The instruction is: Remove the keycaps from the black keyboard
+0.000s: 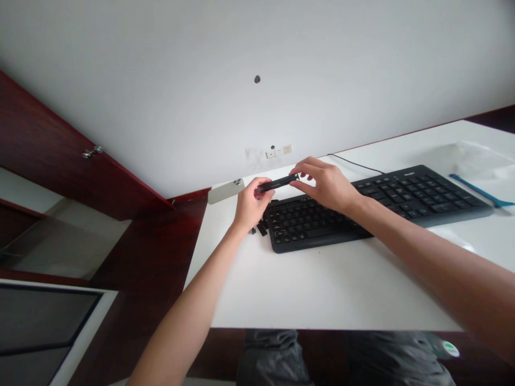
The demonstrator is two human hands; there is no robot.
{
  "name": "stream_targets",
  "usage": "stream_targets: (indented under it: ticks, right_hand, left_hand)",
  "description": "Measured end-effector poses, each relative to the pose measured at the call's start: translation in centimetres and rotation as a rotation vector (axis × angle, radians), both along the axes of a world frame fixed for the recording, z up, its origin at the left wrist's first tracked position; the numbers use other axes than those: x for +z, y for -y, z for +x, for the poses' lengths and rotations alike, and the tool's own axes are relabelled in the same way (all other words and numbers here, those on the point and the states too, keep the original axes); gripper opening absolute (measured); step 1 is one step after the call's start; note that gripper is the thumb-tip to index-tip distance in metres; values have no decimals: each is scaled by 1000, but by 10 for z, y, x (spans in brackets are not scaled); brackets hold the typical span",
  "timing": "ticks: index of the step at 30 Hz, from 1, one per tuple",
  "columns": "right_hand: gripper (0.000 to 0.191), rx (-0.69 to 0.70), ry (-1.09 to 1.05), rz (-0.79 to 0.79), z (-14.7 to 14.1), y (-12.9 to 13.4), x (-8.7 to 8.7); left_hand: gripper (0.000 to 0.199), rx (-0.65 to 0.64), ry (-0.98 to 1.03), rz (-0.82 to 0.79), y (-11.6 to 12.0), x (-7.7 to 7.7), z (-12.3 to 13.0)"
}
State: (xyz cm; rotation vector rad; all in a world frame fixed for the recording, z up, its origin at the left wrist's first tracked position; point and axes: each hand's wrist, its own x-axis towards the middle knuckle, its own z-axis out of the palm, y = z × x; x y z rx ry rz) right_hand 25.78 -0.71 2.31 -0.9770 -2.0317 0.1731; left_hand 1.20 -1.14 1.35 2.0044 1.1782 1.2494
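Between my two hands is a slim black bar-shaped piece [278, 184], held above the far left part of a black keyboard [333, 233]. My left hand [253, 201] pinches its left end between thumb and fingers. At the other end, the thumb and fingertips of my right hand [324, 182] close around its tip. The exact kind of piece cannot be made out. Beside the keyboard's left edge lie a few small black parts [261, 228], partly hidden by my left hand. My right forearm crosses over the keyboard and covers some of its keys.
A pale phone [226, 191] rests at the white table's [306, 300] back left corner. A cable [356, 163] runs behind the keyboard. On the right are a blue strip [480, 191] and clear plastic [478, 161]. Wall sockets [279, 151] sit behind the table; a dark red door [60, 145] stands left.
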Motion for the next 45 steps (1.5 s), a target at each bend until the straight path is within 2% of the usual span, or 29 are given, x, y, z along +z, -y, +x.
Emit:
stream_targets:
  ticks: [4, 9, 15, 19, 22, 27, 29, 32, 36, 39, 42, 45]
  right_hand:
    - [24, -27, -16, -23, 0, -2, -1]
    - [23, 37, -19, -94, 0, -1, -2]
    - [23, 45, -16, -100, 0, -1, -1]
    - [25, 42, -59, -197, -3, 0, -1]
    - [31, 50, -236, -384, -5, -1, -1]
    - [51, 142, -834, -660, -9, -7, -2]
    - [47, 166, -892, -735, -13, -4, -2]
    - [41, 215, -819, -761, -24, 5, 0]
    - [28, 236, -711, -577, -35, 19, 8]
    - [14, 109, -605, -361, -27, 23, 21]
    - [10, -86, -329, -216, -13, 22, 31]
    - [11, -83, -44, -200, -4, 16, 28]
  left_hand:
    - [26, -10, 215, -69, -7, -3, -3]
    - [39, -41, 316, -69, -10, -2, -5]
    - [42, -29, 224, -19, -11, -1, -5]
    - [42, -2, 222, -81, -13, -5, -7]
    - [42, 2, 253, -145, -15, -6, -8]
    - [33, -90, 182, -158, -6, -4, -1]
    - [30, -128, 102, -151, 2, -5, 7]
    - [28, -107, 60, -130, 15, -6, 19]
    - [32, -150, -22, -100, 22, -4, 24]
    - [29, -178, -73, -51, 20, -1, 20]
    - [19, -99, -104, 1, 13, -2, 12]
    - [13, -6, -186, 59, 3, -8, 3]
